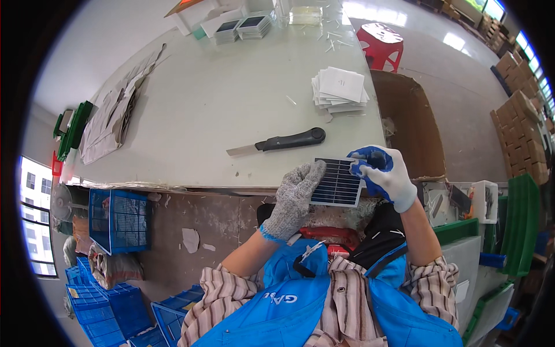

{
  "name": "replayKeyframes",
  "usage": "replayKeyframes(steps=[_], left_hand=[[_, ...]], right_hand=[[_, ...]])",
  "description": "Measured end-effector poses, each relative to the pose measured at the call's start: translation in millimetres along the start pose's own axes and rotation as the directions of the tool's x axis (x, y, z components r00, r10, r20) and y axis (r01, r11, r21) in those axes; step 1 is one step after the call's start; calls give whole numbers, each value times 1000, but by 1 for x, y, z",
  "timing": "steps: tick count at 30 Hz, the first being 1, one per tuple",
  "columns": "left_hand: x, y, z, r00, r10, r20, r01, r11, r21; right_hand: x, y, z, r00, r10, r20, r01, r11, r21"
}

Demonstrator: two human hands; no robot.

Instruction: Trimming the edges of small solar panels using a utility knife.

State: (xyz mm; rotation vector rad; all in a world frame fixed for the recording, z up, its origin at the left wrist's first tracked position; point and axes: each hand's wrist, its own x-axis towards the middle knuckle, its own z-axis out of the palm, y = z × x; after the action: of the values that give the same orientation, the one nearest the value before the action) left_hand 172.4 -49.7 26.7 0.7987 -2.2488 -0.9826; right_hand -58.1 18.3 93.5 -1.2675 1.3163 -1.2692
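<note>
- Left hand (pixel 293 196), grey glove: closed on the panel (pixel 336 186), gripping its left edge, thumb side at the upper left corner.
- Right hand (pixel 386 174), white-and-blue glove: fingers curled at panel's upper right corner, touching or nearly so; can't tell if they pinch the panel itself or something thin on it.
- Panel: just right of frame centre, between both hands, dark gridded face up to camera, pale border along bottom and right.
- Key relation: panel lies right of left grip, lower left of right fingertips. Left hand has the side, right hand has the far corner.
- Long axis: panel looks near square, can't call one; grid's closely spaced lines run roughly left-right.
- Panel overlaps table (pixel 191 133) front edge in view; contact with it not clear.
- Knife (pixel 292 140): on table above panel, apart from both hands, blade left, handle end right, long axis roughly left-right.
- Cards (pixel 341 87): white stack, upper right of centre, above right hand.
- Box (pixel 407 118): brown, open, right of table.
</note>
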Motion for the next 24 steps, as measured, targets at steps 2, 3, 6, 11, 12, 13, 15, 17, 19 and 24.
replayKeyframes(steps=[2,3,6,11,12,13,15,17,19,24], left_hand=[[7,-12,1,956,190,-223,-109,938,329],[21,-6,-1,952,201,-231,-120,939,322],[60,8,-21,907,326,-265,-140,829,542],[72,-38,-47,956,274,-101,-162,784,599],[71,-46,-53,960,255,-116,-138,791,596],[70,-49,-61,963,236,-131,-113,795,596],[71,-50,-72,965,230,-127,-104,780,618],[76,-47,-77,968,172,-184,-39,825,564],[88,-48,-77,954,178,-242,-37,870,493],[168,-26,-51,975,-64,-214,76,996,48]], right_hand=[[12,-13,-11,995,-76,-58,76,997,-10],[18,-19,-25,980,-143,-136,140,990,-32],[51,-32,-57,907,-256,-334,285,958,39],[118,-12,-60,678,-721,-141,449,559,-697],[123,-2,-62,707,-701,-94,464,560,-687],[127,7,-62,732,-680,-47,479,562,-674],[132,18,-73,744,-668,31,483,505,-715],[125,24,-79,756,-635,160,463,345,-816],[120,6,-71,787,-590,180,444,339,-830],[127,11,-82,828,-519,-211,177,599,-781]])
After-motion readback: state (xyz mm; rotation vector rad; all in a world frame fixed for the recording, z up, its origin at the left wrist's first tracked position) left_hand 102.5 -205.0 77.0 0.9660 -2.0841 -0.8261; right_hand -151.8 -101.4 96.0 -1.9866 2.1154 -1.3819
